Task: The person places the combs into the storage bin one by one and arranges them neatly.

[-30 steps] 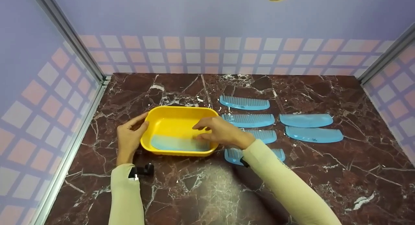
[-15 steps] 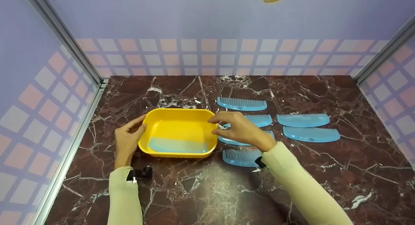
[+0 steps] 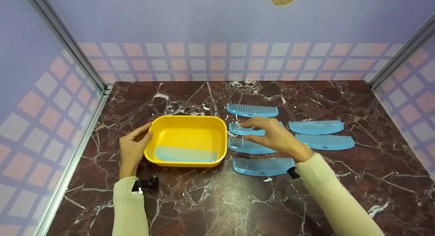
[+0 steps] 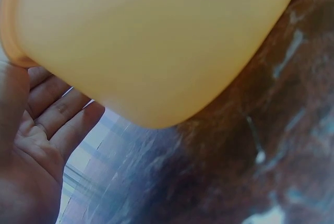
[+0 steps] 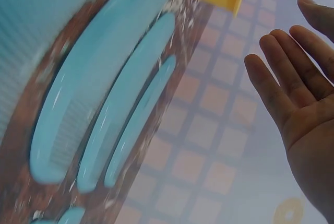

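My left hand (image 3: 132,148) holds the left end of a yellow plastic tub (image 3: 185,117), thumb at the rim and fingers along the outside. The left wrist view shows those fingers (image 4: 62,108) against the tub's outer wall. A light blue comb (image 3: 185,154) lies flat inside, along the tub's near side. To the right of the tub, my right hand (image 3: 277,135) is over the column of blue combs, fingers apart and holding nothing. It partly covers the second comb (image 3: 234,128) and the third comb (image 3: 243,146) from the back.
In the same column lie a back comb (image 3: 252,110) and a front comb (image 3: 261,167). Further right are two more combs, one (image 3: 316,127) behind the other (image 3: 326,142). Tiled-pattern walls (image 3: 217,61) bound the dark marble tabletop (image 3: 204,202) at the back and sides.
My right hand has come out of the tub and moved right, over the combs, leaving a comb inside. My left hand stays on the tub's left end.
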A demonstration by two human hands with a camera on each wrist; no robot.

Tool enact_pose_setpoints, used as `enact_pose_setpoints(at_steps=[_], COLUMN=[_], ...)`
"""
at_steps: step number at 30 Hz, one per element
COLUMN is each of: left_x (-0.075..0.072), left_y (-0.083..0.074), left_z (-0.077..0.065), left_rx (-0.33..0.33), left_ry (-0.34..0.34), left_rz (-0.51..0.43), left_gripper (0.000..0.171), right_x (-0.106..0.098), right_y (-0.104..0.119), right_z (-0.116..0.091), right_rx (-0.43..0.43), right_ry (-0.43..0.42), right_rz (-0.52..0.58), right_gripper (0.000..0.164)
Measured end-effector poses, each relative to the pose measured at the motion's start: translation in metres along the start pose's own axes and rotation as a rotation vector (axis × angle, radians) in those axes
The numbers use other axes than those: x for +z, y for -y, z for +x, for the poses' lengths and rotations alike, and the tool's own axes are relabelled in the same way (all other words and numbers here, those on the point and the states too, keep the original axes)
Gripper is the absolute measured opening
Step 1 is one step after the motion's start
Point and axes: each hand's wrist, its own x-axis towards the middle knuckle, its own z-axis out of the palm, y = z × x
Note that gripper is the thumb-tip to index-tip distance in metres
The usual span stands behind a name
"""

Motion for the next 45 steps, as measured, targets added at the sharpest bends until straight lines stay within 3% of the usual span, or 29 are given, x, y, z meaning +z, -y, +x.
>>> enact_pose_setpoints(at_steps=[5,11,17,34,45], left_x=[-0.001,-0.001,0.001,0.000,0.000], left_y=[0.000,0.000,0.000,0.001,0.000], left_z=[0.000,0.000,0.000,0.001,0.000], left_rx=[0.015,0.002,-0.002,-0.005,0.007], left_ry=[0.005,0.004,0.007,0.011,0.006], left_rz=[-0.006,-0.020,-0.032,-0.025,-0.024], left_gripper=[0.030,0.030,0.031,0.031,0.030], right_x=[-0.018,-0.039,-0.061,-0.107,-0.132], right_y=[-0.012,-0.029,-0.044,-0.078,-0.101], right_z=[-0.018,-0.045,-0.072,-0.136,-0.173], right_rx=[0.020,0.151,0.230,0.396,0.478], right_ry=[-0.047,-0.083,-0.119,-0.127,-0.133], right_rz=[0.000,-0.018,-0.079,-0.203,-0.317], right_gripper=[0.041,0.042,0.039,0.036,0.043])
